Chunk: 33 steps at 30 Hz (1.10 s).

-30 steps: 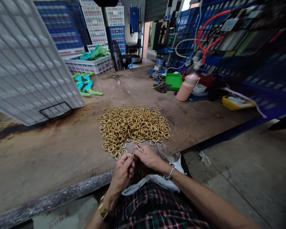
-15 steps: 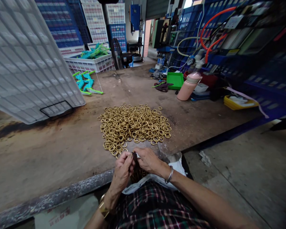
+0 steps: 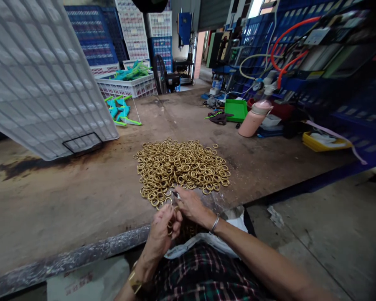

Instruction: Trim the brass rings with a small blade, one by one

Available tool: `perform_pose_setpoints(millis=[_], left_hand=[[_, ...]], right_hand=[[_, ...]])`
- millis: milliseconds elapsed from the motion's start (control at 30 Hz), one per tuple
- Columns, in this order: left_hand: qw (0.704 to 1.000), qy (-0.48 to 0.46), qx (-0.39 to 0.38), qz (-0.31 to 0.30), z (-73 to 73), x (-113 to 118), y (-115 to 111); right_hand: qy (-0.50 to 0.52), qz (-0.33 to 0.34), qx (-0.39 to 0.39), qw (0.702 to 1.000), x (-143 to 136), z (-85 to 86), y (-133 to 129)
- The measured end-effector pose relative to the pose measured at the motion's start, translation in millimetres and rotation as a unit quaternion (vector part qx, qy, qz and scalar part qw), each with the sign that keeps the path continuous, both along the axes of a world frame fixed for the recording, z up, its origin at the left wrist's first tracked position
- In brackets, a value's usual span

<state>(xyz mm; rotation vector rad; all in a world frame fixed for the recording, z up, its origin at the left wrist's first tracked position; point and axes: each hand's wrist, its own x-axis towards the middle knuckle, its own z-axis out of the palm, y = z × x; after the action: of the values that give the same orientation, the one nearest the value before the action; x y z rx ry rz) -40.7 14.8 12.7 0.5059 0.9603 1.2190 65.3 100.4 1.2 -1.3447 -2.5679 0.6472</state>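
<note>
Right hand nearer ring pile, fingers round obscured tool, left fingers round ring

Light glares from an opening, upper right. The right edge darkens; the left crate looks stretched, the rings fairly sharp.

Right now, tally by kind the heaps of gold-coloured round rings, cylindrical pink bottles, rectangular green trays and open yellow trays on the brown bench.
Heap of gold-coloured rings: 1 (too overlapped to count singly)
Pink bottle: 1
Green tray: 1
Yellow tray: 1
Total: 4
</note>
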Motion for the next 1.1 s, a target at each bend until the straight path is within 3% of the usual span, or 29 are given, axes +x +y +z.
perform_pose_setpoints(millis=[267, 433, 567, 767, 900, 1000, 1100], left_hand=[[0.992, -0.104, -0.035, 0.070, -6.7, -27, -3], [0.977, -0.169, -0.089, 0.096, -12.5, -33, -2], [0.976, -0.159, -0.099, 0.113, -14.5, -32, 3], [0.991, -0.099, -0.053, 0.073, -10.4, -28, 16], [0.997, 0.009, -0.015, 0.074, -13.5, -20, 23], [0.977, 0.193, 0.029, 0.082, -14.3, -14, 24], [0.936, 0.326, 0.109, 0.079, -11.4, -10, 23]], right_hand=[[-0.055, -0.046, 0.030, 0.997, -31, -3.6, 10], [-0.060, -0.062, 0.026, 0.996, -34, -1.8, 11], [-0.066, -0.070, 0.042, 0.994, -28, -11.6, 13], [-0.024, -0.068, 0.026, 0.997, -4, -16.1, 17], [0.101, -0.104, -0.063, 0.987, 8, -4.7, 18], [0.219, -0.106, -0.175, 0.954, 13, 1.9, 15], [0.281, -0.128, -0.337, 0.890, 15, 5.7, 8]])
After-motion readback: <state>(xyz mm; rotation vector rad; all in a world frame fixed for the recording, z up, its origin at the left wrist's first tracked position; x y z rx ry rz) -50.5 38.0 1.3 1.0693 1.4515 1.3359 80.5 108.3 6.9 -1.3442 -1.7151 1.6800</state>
